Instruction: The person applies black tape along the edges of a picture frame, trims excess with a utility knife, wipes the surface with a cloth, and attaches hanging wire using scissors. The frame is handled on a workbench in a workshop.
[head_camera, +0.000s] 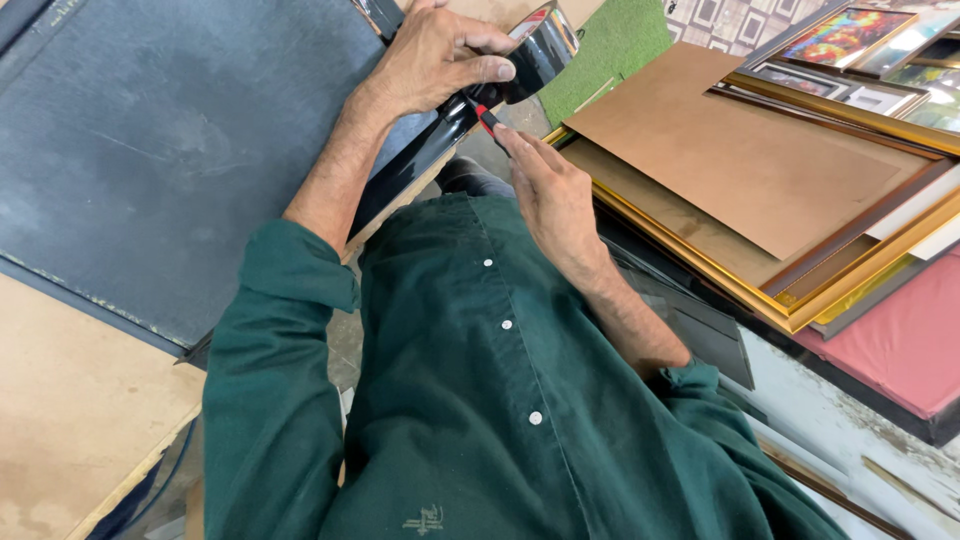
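My left hand (440, 55) grips the corner of a glossy black picture frame (545, 50), its fingers wrapped over the top rail. The frame's black rail (415, 160) runs down toward my green shirt. My right hand (550, 190) reaches up beneath it and pinches a thin red-and-black tool (486, 116), whose tip rests against the frame's edge just under my left thumb. A large dark panel (150, 150) fills the left side behind the frame; I cannot tell whether it is joined to the frame.
To the right lies a stack of gold-edged frames (800, 310) under brown backing boards (740, 150). Framed pictures (850, 35) sit at the top right, a pink board (900, 340) lower right, a green mat (615, 45) up top, and plywood (70, 420) lower left.
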